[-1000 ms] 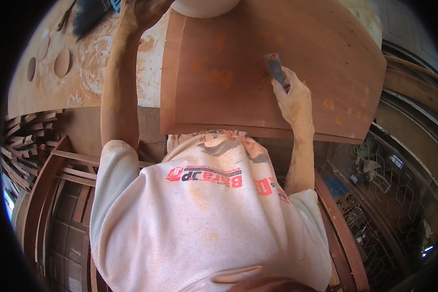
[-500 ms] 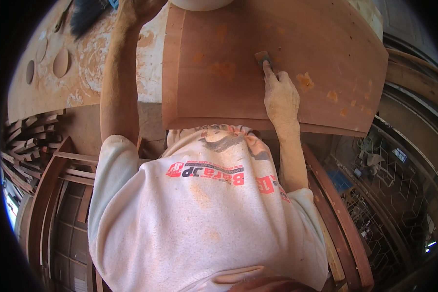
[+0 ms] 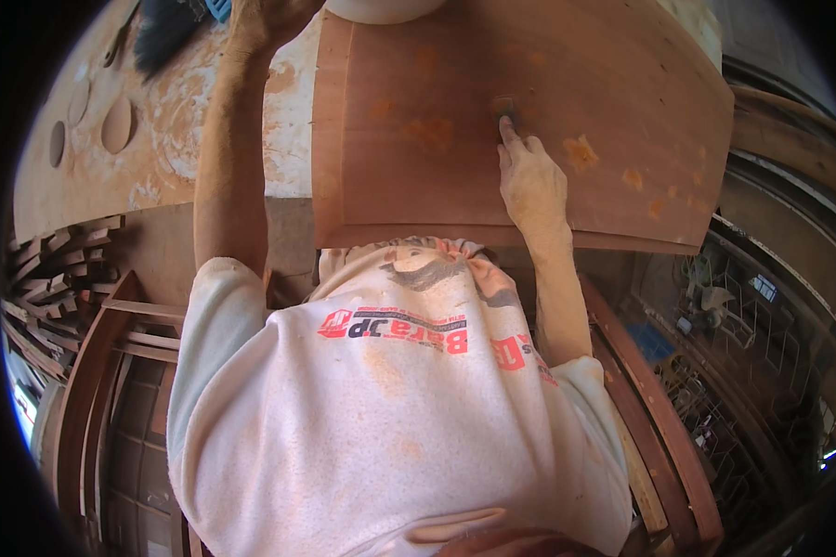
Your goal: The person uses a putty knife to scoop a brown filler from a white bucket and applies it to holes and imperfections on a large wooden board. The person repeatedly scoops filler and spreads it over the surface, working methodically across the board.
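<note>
One small dark sanding pad [image 3: 502, 105] sits near the middle of the reddish wooden panel [image 3: 418, 186], pinned flat under the fingertips of the right hand [image 3: 529, 181], so it lies straight ahead of those fingers, which I see stretched forward and close together. I find the left hand [image 3: 260, 14] further off, at the panel's far left corner, cut by the picture's top edge; I cannot tell how its fingers stand. Beyond it a dark brush [image 3: 167, 32] lies on the dusty workbench [image 3: 93, 176].
</note>
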The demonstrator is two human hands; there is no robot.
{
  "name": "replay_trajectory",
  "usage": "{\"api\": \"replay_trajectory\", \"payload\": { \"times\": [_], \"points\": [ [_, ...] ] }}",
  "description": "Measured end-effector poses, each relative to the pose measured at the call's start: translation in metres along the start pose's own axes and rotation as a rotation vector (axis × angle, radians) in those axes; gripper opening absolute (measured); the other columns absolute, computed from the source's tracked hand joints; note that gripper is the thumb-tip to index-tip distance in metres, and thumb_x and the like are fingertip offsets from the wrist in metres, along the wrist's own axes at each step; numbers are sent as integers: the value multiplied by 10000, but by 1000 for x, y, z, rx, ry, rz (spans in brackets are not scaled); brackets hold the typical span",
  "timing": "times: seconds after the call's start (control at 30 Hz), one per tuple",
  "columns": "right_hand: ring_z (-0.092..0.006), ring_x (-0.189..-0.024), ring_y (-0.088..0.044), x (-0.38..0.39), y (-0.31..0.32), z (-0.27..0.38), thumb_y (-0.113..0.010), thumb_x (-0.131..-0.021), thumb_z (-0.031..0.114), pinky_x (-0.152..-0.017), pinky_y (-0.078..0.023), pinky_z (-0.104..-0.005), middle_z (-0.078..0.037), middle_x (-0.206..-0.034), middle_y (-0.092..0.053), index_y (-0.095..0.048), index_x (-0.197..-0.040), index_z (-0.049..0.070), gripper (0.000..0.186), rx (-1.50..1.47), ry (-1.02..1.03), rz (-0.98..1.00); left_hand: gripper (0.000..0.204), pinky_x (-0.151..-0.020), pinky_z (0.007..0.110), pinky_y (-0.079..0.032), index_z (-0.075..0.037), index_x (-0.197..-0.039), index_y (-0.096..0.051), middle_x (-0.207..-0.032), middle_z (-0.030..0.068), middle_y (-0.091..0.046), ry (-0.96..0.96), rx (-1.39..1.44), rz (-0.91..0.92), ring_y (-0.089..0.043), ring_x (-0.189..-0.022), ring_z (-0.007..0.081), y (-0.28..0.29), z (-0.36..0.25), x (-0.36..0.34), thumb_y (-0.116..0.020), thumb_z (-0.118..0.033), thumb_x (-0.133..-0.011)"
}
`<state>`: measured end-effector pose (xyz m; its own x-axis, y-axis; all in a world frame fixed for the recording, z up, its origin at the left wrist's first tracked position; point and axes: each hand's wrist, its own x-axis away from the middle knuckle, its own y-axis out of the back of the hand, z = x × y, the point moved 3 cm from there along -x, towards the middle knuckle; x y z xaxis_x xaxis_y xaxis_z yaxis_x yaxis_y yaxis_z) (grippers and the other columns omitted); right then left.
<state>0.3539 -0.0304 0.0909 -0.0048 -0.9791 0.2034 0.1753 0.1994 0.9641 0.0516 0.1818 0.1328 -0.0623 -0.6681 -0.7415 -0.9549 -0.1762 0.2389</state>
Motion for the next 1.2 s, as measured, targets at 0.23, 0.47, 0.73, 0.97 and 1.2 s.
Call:
{"api": "replay_trajectory", "payload": {
  "times": [0.23, 0.47, 0.73, 0.97, 1.2],
  "points": [
    [-410, -945, -700, 3, 16, 3, -591, -1046, 242, -817, -567, -513, -159, -1039, -687, -651, -1410, 154, 380, -10, 22, -6, 802, -1140, 447, -463, -28, -1442, -535, -1614, 200, -411, 22, -21, 37, -579, -1325, 310, 0, 1, 0, -910, -382, -828],
    [-395, -957, -700, 4, 31, 14, -604, -1036, 213, -833, -566, -502, -154, -1047, -695, -668, -1381, 167, 354, -33, 66, 83, 779, -1170, 457, -437, -28, -1422, -560, -1647, 227, -374, -60, -167, -3, -440, -1479, 334, 3, -4, 2, -913, -378, -821],
    [-370, -959, -727, -10, 56, -11, -567, -1068, 211, -836, -591, -490, -158, -1061, -708, -658, -1383, 141, 335, 143, 49, 208, 800, -1172, 503, -444, 1, -1424, -552, -1642, 261, -355, -42, -57, -10, -450, -1466, 379, 4, 3, 2, -909, -392, -825],
    [-405, -1026, -699, -20, 52, -49, -593, -1044, 225, -902, -555, -487, -199, -1095, -735, -678, -1353, 75, 354, 65, -64, 256, 799, -1178, 513, -436, 12, -1434, -538, -1637, 267, -358, -77, -20, -43, -442, -1473, 384, 1, 9, -5, -875, -428, -858],
    [-163, -765, -674, 90, 37, -77, -627, -1034, 142, -747, -550, -310, -95, -900, -707, -619, -1461, 47, 437, -504, -373, -53, 762, -1184, 511, -423, -11, -1460, -526, -1637, 250, -365, 6, -13, -11, -412, -1496, 371, 7, 5, 2, -831, -431, -901]
  ]
}}
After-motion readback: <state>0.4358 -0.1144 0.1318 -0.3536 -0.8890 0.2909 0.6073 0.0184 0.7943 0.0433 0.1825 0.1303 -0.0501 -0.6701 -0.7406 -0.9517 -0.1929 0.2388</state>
